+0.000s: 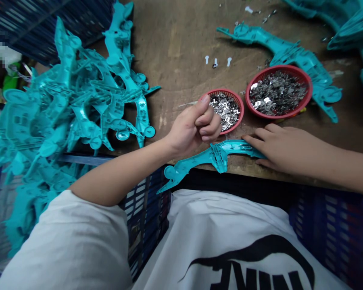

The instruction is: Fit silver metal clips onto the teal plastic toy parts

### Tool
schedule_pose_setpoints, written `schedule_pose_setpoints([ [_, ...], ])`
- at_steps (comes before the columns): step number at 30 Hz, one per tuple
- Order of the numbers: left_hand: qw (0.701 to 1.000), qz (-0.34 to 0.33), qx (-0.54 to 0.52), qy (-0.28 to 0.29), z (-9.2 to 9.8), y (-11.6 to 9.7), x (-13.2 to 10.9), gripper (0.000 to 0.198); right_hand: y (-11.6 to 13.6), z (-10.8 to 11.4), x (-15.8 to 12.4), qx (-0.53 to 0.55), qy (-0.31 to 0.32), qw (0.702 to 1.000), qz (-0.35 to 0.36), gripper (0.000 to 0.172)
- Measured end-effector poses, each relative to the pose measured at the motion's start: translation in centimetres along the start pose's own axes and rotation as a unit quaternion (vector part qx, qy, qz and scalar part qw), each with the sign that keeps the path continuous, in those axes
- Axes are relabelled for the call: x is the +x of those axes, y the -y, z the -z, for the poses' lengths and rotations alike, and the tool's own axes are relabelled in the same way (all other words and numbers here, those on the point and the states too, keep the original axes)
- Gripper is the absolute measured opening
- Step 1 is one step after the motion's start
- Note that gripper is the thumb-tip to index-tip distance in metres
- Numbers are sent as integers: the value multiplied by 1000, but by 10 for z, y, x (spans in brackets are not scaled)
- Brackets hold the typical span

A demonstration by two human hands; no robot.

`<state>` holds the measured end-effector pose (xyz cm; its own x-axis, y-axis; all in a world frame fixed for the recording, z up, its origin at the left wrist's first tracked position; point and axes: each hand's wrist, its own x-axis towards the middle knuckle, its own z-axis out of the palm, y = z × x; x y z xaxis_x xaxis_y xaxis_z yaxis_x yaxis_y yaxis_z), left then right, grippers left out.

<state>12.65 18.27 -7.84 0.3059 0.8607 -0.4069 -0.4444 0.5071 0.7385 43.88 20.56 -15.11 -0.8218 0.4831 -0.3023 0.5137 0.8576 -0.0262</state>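
Wooden bench (169, 52), heaped teal mouldings (78, 104), red bowls (278, 69) of metal parts (278, 93)

A heap of moulded plastic parts (69, 104) lies left of a wooden workbench (169, 44). On the bench, a small bowl (241, 108) of metal pieces (225, 110) sits left of a larger bowl (309, 88). The left hand (193, 127) is over the small bowl's rim; the right hand (281, 147) rests on a plastic part (208, 157) at the front edge.
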Motion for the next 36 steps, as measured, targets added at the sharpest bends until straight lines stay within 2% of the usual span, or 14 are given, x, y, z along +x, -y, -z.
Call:
schedule_pose_setpoints([
  [13,1000,-2,-7,-18,-17,-3,-2,77,-3,-9,-1,6,-47,999,11,72],
  [15,1000,-11,-14,-12,-16,-1,-2,69,-3,-8,-1,1,-39,999,11,73],
  [20,999,-39,-26,12,-8,6,-6,32,-1,-5,-1,9,-36,999,8,73],
  [25,996,-85,1,32,-1,10,-7,42,-3,-2,-1,-14,-35,999,23,72],
  [28,992,-110,24,54,1,11,-7,42,-7,-2,-2,5,-29,999,34,72],
  [33,990,-116,67,47,-2,10,-7,46,-7,-1,0,41,-19,999,22,72],
  [36,989,-121,72,52,-3,10,-8,49,0,9,1,22,7,1000,8,73],
])
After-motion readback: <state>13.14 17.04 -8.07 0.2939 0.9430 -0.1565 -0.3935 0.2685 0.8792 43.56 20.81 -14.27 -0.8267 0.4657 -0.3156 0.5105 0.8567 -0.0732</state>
